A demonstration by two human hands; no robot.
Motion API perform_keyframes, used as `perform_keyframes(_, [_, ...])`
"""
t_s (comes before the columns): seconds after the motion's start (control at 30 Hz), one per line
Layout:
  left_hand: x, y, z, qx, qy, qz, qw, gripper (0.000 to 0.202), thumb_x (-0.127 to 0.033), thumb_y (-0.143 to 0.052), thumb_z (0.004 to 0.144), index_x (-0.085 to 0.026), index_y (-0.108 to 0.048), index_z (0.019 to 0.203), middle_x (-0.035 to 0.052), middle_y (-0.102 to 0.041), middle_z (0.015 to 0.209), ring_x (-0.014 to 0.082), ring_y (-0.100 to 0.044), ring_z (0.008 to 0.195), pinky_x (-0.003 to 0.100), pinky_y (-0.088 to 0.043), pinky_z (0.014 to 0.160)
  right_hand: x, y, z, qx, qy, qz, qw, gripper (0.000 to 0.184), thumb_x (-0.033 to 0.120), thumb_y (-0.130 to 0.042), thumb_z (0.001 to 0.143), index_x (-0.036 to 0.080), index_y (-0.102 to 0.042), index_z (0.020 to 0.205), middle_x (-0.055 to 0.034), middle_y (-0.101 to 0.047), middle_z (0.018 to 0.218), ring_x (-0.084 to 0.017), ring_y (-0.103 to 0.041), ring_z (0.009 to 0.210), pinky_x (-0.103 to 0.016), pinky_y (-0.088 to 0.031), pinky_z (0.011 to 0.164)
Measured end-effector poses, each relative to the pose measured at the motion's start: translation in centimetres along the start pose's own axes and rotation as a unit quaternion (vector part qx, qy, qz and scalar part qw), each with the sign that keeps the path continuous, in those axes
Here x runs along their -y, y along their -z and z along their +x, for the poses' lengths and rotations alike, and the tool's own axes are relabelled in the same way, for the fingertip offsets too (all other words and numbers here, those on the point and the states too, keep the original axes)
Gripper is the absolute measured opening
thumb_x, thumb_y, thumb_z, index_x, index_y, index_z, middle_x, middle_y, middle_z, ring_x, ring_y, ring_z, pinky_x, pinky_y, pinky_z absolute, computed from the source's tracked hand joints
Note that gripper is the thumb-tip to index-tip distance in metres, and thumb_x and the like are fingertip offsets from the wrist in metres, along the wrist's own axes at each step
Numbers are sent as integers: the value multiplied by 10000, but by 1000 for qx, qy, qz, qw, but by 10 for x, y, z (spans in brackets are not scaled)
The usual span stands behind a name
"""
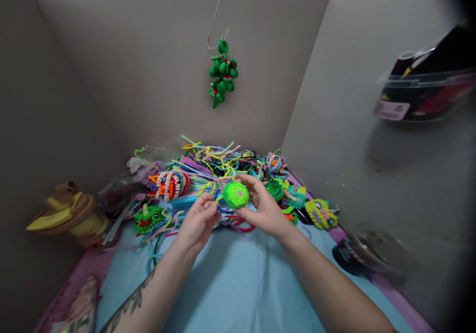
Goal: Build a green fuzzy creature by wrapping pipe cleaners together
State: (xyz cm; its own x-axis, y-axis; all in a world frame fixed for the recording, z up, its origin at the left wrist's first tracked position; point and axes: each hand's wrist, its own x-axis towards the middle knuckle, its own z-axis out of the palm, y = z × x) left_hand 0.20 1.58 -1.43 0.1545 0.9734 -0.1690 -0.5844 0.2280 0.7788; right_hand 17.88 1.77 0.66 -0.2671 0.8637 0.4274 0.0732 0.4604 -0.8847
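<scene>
A bright green fuzzy ball [235, 195] with a pink spot on its face is held up near the middle of the head view. My right hand [266, 208] curls around its right side, thumb below and fingers above. To the left of the ball, my left hand [203, 216] is closed in a pinch on a blue pipe cleaner [218, 205], which bends in a loop beside the ball. Whether that strand is joined to the ball cannot be made out. Behind both hands lies a heap of coloured pipe cleaners [208, 162].
Fuzzy figures flank the heap: a striped one [171, 186], a green horned one [148, 219] and a yellow one [320, 214]. A green bundle [223, 73] hangs on the back panel. A dark cup [353, 254] stands right; a plastic bin [424, 95] is on the right wall.
</scene>
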Motion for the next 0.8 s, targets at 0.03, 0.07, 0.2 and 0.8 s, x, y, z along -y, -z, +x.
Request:
perform_keyframes(0.03, [0, 0, 0, -4, -6, 13, 1000, 370, -202, -813, 606, -198, -542, 858, -70, -556, 636, 60, -517, 551, 190, -452, 577, 1, 1, 0, -4, 3, -11, 1000, 660, 107, -642, 703, 230, -366, 1289, -111, -504, 1338, -214, -537, 1207, -360, -465, 998])
perform_keyframes(0.07, [0, 1, -1, -5, -12, 27, 1000, 364, -213, -809, 610, -198, -537, 851, -74, -542, 623, 58, -508, 543, 181, -435, 559, 1, 1, 0, -6, 5, -21, 1000, 656, 108, -638, 704, 229, -369, 1291, -110, -505, 1337, -215, -534, 1211, -360, -465, 999])
perform_keyframes(0.2, [-2, -3, -5, -10, -44, 94, 995, 337, -243, -774, 629, -196, -517, 841, -81, -513, 602, 51, -464, 506, 162, -355, 493, 1, 3, -1, -7, 12, -44, 999, 650, 105, -630, 709, 225, -381, 1297, -104, -498, 1345, -216, -514, 1234, -359, -451, 1014])
perform_keyframes(0.8, [-2, -7, -6, -44, -182, 235, 954, 247, -311, -677, 723, -193, -532, 884, -39, -547, 746, 100, -515, 653, 210, -400, 579, 2, 3, -1, 11, 7, -84, 996, 625, 134, -629, 743, 226, -381, 1309, -105, -468, 1374, -224, -469, 1277, -388, -414, 1055])
